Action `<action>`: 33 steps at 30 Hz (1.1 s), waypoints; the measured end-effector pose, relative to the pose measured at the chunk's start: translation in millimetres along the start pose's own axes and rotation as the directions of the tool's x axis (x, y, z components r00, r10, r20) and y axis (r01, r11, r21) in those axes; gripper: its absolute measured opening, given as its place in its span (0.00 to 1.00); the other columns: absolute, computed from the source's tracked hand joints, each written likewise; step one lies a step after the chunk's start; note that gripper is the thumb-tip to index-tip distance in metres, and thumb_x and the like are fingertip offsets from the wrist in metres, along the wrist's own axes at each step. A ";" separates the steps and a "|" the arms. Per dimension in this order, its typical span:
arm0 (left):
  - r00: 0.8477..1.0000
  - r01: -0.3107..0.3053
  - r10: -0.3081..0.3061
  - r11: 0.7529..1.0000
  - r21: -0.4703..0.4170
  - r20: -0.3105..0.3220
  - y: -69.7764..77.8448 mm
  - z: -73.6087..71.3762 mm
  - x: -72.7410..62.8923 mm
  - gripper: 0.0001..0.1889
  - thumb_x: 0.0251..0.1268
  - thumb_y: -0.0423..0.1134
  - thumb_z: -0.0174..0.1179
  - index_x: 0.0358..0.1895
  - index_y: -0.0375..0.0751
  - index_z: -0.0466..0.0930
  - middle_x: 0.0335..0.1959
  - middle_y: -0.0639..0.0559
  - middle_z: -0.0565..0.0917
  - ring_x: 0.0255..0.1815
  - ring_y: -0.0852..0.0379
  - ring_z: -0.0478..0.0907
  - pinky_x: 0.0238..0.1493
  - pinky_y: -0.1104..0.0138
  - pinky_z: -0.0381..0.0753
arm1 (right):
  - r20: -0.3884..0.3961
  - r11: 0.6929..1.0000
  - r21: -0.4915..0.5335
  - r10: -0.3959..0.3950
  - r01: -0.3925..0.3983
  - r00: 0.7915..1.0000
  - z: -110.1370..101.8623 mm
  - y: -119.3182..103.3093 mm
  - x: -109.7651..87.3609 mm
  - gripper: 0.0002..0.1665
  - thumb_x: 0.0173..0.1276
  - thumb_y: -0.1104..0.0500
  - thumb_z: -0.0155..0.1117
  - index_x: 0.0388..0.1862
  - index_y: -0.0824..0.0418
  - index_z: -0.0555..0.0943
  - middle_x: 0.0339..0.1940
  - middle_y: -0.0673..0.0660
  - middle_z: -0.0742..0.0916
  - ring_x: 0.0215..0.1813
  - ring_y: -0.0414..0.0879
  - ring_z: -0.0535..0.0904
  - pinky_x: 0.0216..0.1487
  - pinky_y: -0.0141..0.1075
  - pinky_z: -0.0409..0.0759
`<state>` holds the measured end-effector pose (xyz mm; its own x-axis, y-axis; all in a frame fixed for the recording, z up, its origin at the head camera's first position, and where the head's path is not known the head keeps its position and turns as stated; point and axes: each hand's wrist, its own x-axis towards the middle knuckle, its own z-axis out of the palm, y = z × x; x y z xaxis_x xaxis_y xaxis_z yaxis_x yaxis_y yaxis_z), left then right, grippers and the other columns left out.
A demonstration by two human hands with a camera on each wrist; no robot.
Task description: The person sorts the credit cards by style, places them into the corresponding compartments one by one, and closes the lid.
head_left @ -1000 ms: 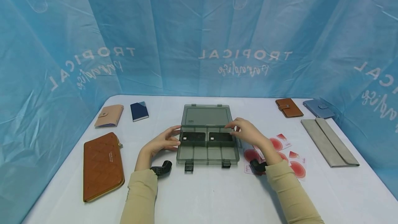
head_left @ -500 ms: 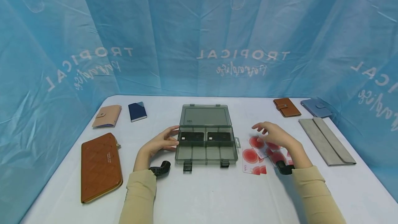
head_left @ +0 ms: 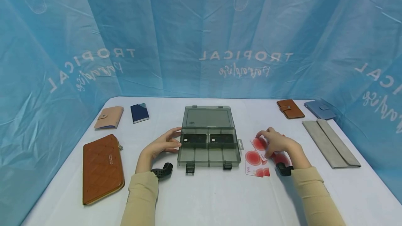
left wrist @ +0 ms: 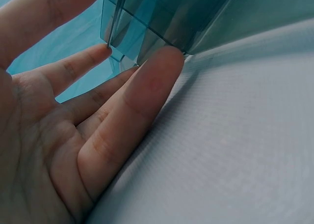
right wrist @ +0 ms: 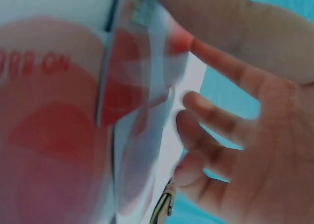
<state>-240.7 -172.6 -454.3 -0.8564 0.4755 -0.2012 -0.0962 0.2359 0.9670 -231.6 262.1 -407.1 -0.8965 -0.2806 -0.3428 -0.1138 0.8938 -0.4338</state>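
Note:
A clear grey-green compartment box (head_left: 201, 155) lies in the middle with its lid (head_left: 207, 117) folded back. In its rear compartments sit two black cards, one left (head_left: 198, 139) and one right (head_left: 222, 139). My left hand (head_left: 161, 144) touches the box's left side with its fingers fairly straight; the left wrist view shows the fingertips at the clear wall (left wrist: 147, 25). To the right of the box, my right hand (head_left: 277, 142) pinches a red-and-white card (head_left: 259, 144) between thumb and fingers. This card (right wrist: 130, 76) looks tilted over other cards in the right wrist view.
More red-and-white cards (head_left: 253, 159) lie under and beside my right hand. At left are a brown zip wallet (head_left: 103, 170), a beige wallet (head_left: 110, 117) and a navy notebook (head_left: 139, 113). At right are a brown wallet (head_left: 291, 109), a blue wallet (head_left: 319, 109) and a grey sleeve (head_left: 333, 144).
My right hand has moved from the box's right rear compartment to the red-and-white cards, come down and taken hold of one. My left hand stays at the box's left side.

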 end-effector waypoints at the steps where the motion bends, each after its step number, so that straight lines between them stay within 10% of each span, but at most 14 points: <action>1: 1.000 -0.001 0.001 1.000 0.001 0.000 -0.1 0.1 -0.1 0.41 0.59 0.38 0.61 0.73 0.47 0.49 0.72 0.39 0.53 0.50 0.50 0.74 0.50 0.55 0.78 | -0.026 1.000 0.008 -0.004 0.004 1.000 -0.2 -0.2 1.5 0.41 0.39 0.63 0.78 0.55 0.56 0.71 0.49 0.64 0.71 0.49 0.57 0.69 0.40 0.47 0.81; 8: 1.000 -0.009 0.009 1.000 0.002 0.005 0.6 0.1 -0.3 0.40 0.60 0.37 0.60 0.73 0.47 0.49 0.72 0.39 0.53 0.50 0.50 0.74 0.50 0.55 0.78 | -0.222 0.951 0.308 0.092 -0.020 0.971 -7.1 -6.0 7.4 0.25 0.59 0.60 0.66 0.49 0.66 0.65 0.47 0.67 0.76 0.47 0.58 0.72 0.50 0.51 0.76; 18: 0.999 -0.021 0.021 1.000 -0.009 0.032 1.0 0.0 -1.1 0.40 0.61 0.37 0.59 0.73 0.47 0.47 0.72 0.39 0.51 0.50 0.51 0.74 0.50 0.55 0.78 | -0.332 0.835 0.537 0.076 0.122 0.940 -9.0 -29.9 0.0 0.27 0.67 0.59 0.57 0.62 0.63 0.62 0.35 0.61 0.77 0.34 0.54 0.70 0.36 0.42 0.72; 25: 0.999 -0.016 0.016 1.000 -0.016 0.031 3.0 -0.8 -1.9 0.40 0.61 0.36 0.59 0.73 0.47 0.47 0.72 0.39 0.51 0.50 0.51 0.73 0.50 0.55 0.78 | -0.351 0.746 0.607 -0.057 0.273 0.935 1.1 -69.0 -1.9 0.27 0.67 0.63 0.56 0.65 0.60 0.65 0.43 0.64 0.78 0.38 0.50 0.78 0.49 0.47 0.76; 33: 0.999 -0.014 0.014 1.000 -0.010 0.030 3.6 -1.1 -2.6 0.40 0.61 0.36 0.59 0.73 0.45 0.47 0.72 0.38 0.51 0.49 0.51 0.74 0.49 0.55 0.78 | -0.252 0.710 0.646 -0.149 0.281 0.956 27.5 -118.4 -0.7 0.12 0.67 0.61 0.57 0.48 0.60 0.70 0.27 0.56 0.80 0.33 0.50 0.74 0.44 0.46 0.71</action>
<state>-239.4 -173.9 -450.1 -0.8420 0.5041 -0.1923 -0.0895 0.2211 0.9711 -205.7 146.8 -378.4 -0.9481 -0.3135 -0.0532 -0.0562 0.3300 -0.9423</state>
